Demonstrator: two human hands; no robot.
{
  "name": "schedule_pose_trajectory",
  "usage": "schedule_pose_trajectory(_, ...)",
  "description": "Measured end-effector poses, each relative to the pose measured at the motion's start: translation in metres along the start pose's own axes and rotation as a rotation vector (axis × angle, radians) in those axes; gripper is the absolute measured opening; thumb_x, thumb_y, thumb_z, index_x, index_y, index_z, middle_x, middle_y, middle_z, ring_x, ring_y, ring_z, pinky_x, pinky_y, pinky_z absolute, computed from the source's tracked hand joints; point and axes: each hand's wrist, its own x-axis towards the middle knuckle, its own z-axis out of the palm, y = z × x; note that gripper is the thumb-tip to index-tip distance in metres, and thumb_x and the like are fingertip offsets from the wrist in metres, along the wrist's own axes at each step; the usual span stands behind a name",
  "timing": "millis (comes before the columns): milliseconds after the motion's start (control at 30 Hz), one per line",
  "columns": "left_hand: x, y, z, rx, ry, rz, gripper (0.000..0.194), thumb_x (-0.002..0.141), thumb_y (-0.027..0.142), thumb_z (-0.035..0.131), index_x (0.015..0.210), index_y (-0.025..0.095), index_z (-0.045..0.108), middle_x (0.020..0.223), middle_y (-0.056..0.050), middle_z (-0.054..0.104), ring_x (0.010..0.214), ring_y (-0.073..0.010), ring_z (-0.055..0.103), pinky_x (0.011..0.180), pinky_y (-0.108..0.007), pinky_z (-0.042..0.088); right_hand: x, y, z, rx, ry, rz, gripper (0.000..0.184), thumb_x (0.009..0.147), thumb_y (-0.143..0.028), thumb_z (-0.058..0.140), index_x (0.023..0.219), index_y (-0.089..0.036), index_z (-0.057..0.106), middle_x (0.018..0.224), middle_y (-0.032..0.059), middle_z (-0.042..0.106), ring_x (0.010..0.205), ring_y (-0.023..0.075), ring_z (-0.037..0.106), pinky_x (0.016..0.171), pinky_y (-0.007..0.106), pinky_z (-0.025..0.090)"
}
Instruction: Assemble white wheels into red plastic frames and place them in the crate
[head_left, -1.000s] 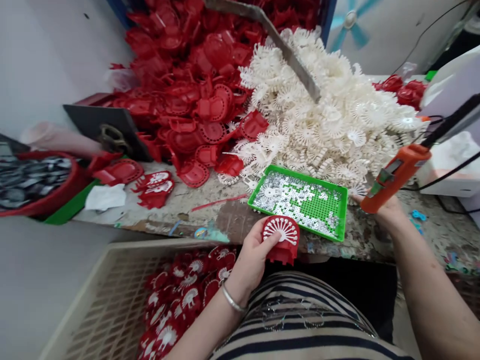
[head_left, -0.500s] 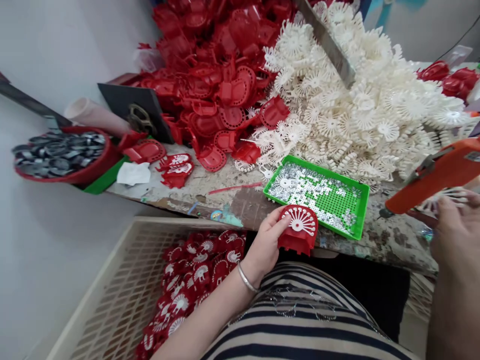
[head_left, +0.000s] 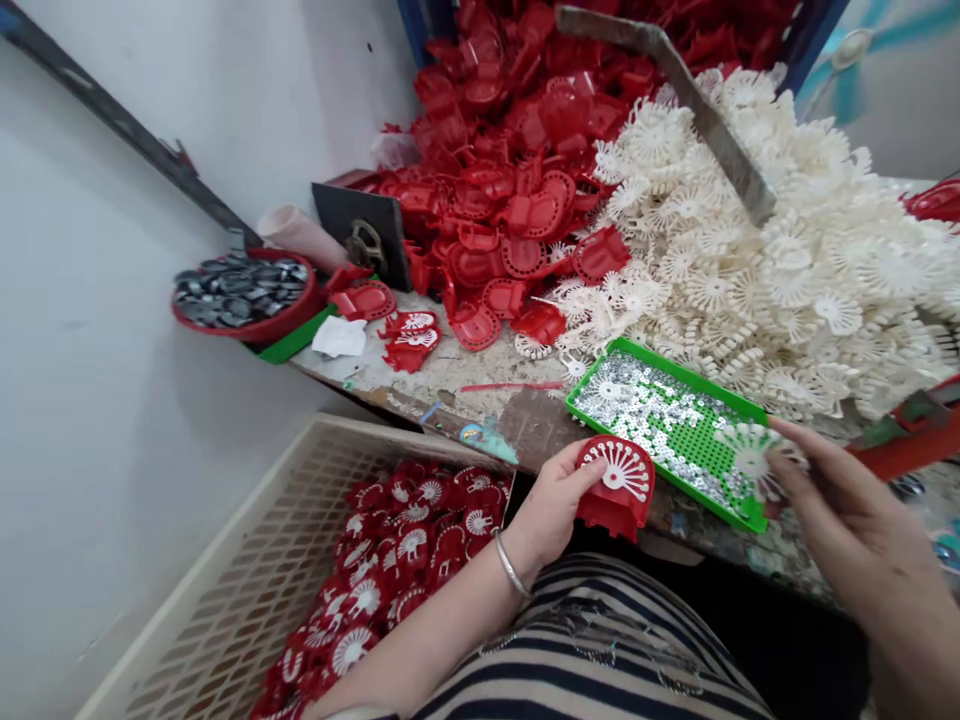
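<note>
My left hand [head_left: 551, 505] grips a red plastic part [head_left: 616, 515] by its left edge, the thumb resting on top. A white fan-shaped piece [head_left: 621, 468] lies on the face of that red part. Between the thumb and fingers of my right hand [head_left: 832, 490] is a loose white fan-shaped plastic piece [head_left: 752, 458], slightly blurred. It hangs over the right end of a green tray [head_left: 679, 370], which holds many small shiny metal washer-like pieces [head_left: 637, 412]. The two hands are apart.
Red parts [head_left: 525, 200] and white fan pieces [head_left: 750, 260] are heaped behind the tray, a bent metal bar [head_left: 705, 110] above them. An orange tool [head_left: 900, 445] is at right. A red bowl [head_left: 300, 305] of dark pieces stands left. Below, a cream crate [head_left: 292, 440] holds red-and-white parts.
My right hand has moved left from beside the orange tool to the tray's right end, bringing the white piece. My left hand keeps hold of the red part. The camera view has shifted.
</note>
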Motion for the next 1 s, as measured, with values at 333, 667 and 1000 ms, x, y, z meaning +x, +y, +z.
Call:
schedule_pose_trajectory(333,-0.004,0.008,-0.021,0.0,0.064,0.016,0.04,0.066,0.03,0.083,0.101,0.014,0.07,0.091,-0.006,0.074,0.077,-0.015,0.065,0.078,-0.027,0.05,0.07,0.017,0.06,-0.28,-0.18,-0.496,0.035,0.095,-0.04,0.048,0.113,-0.018,0.069,0.103,0.013,0.071,0.096,0.0277,0.066,0.086,0.045,0.052)
schedule_pose_trajectory(667,-0.003,0.012,-0.025,0.054,0.047,0.024,0.039,0.07,0.034,0.08,0.102,0.015,0.07,0.091,-0.005,0.073,0.077,-0.0152,0.065,0.076,-0.027,0.049,0.087,-0.009,0.137,-0.457,-0.386,-0.553,0.039,0.08,-0.033,0.069,0.115,-0.017,0.069,0.104,0.0125,0.073,0.094,0.0324,0.058,0.079,0.045,0.047)
schedule_pose_trajectory(1000,-0.001,0.01,-0.02,0.048,0.067,0.003,0.041,0.065,0.035,0.084,0.098,0.014,0.07,0.085,-0.005,0.072,0.072,-0.0151,0.064,0.073,-0.027,0.049,0.1,-0.012,0.113,-0.302,-0.259,-0.431,0.03,0.092,-0.026,0.044,0.101,-0.017,0.071,0.091,0.0115,0.073,0.083,0.0253,0.063,0.08,0.041,0.049)
